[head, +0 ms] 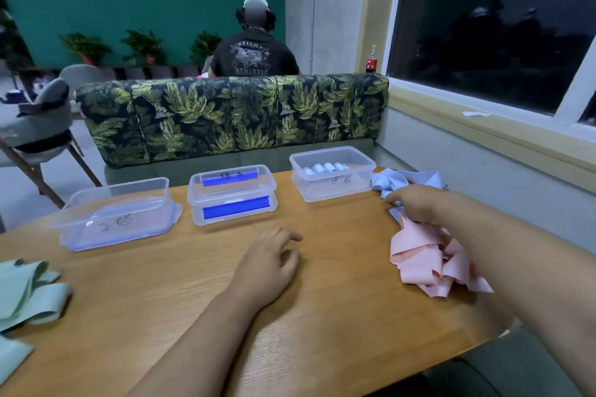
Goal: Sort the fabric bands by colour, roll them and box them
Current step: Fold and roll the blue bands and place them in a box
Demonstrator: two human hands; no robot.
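Blue bands [404, 180]: a loose, crumpled heap at the far right of the table [193, 306], just beside the right box [335, 192].
Pink bands [419, 259]: a second tangled heap, nearer, touching the blue one and partly under the right forearm.
Green bands [27, 293]: lying flat at the table's left edge, well apart from the others.
Rolls [324, 167]: several pale rolls already lie in the right box. The middle box [233, 216] and left box [116, 195] show no bands.
Right hand [417, 203]: reaches over the seam where blue meets pink, knuckles up. The fingertips dip into the cloth and are hidden, so whether it has pinched a band cannot be told.
Left hand [274, 263]: rests on the bare table, fingers loosely curled, holding nothing.
Handling: the bands look thin, limp and very light, and are likely to drag their neighbours along when lifted.
Where to hold: probably one free end, pinched and drawn out slowly, with the other hand pinning the heap. For rolling, the band would be laid flat and started from a short edge.
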